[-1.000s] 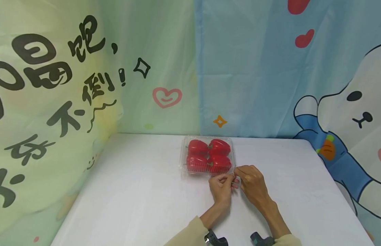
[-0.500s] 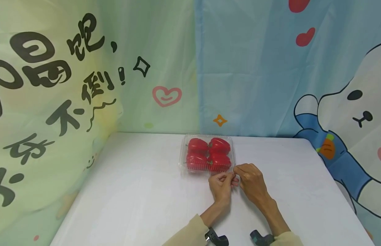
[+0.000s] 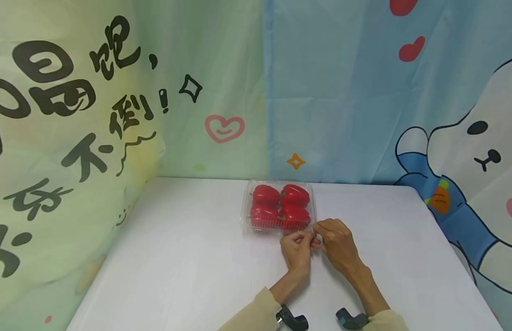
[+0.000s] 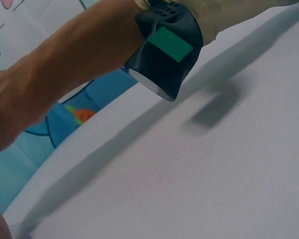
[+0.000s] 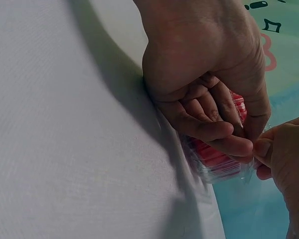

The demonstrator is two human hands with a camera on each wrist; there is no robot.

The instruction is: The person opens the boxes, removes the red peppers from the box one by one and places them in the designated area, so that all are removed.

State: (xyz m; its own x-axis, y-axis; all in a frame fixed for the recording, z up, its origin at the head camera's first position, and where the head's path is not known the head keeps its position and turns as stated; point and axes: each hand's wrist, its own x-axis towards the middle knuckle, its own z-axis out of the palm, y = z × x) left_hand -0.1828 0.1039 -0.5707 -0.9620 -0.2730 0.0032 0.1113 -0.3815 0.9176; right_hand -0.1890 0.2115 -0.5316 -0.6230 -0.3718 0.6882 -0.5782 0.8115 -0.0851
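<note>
Both my hands pinch the near right corner of the clear clamshell box point(image 3: 279, 206): my left hand point(image 3: 297, 250) and right hand point(image 3: 338, 243) meet fingertip to fingertip there. The box of red peppers point(image 3: 281, 206) lies just beyond them on the white table point(image 3: 177, 257), long side across me.

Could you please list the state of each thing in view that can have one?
Clear plastic box: lid down, flat on the table, near right corner pinched by both hands.
Red peppers: four, whole, packed inside the box.
Left hand: fingers curled, pinching the box's corner edge.
Right hand: fingers curled, pinching the same corner.
White table: covered by cloth, bearing the box.
</note>
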